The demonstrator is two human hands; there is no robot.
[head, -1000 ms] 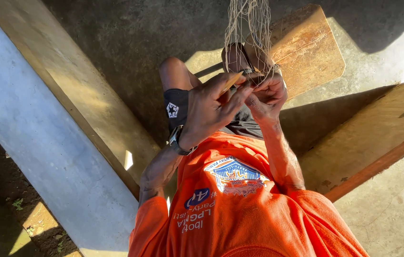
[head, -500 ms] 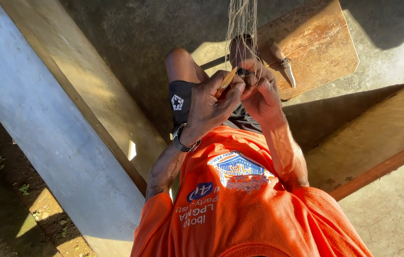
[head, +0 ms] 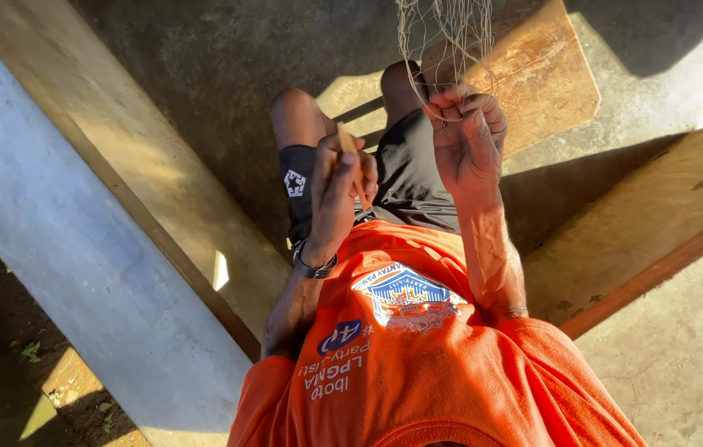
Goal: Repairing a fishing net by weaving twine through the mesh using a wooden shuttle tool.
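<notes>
Right hand (head: pixel 467 136) pinches net (head: pixel 447 37); left hand (head: pixel 341 190) holds needle (head: pixel 346 142)

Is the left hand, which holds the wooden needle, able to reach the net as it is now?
Probably yes. The left hand with the needle is beside the right hand, which pinches the net; nothing lies between them.

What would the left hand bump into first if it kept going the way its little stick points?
Probably the net. The left hand holds a thin wooden stick pointing up and away, towards the mesh that the right hand pinches. Depth is unclear, so it might instead pass beside the net towards the bare knee.
</notes>
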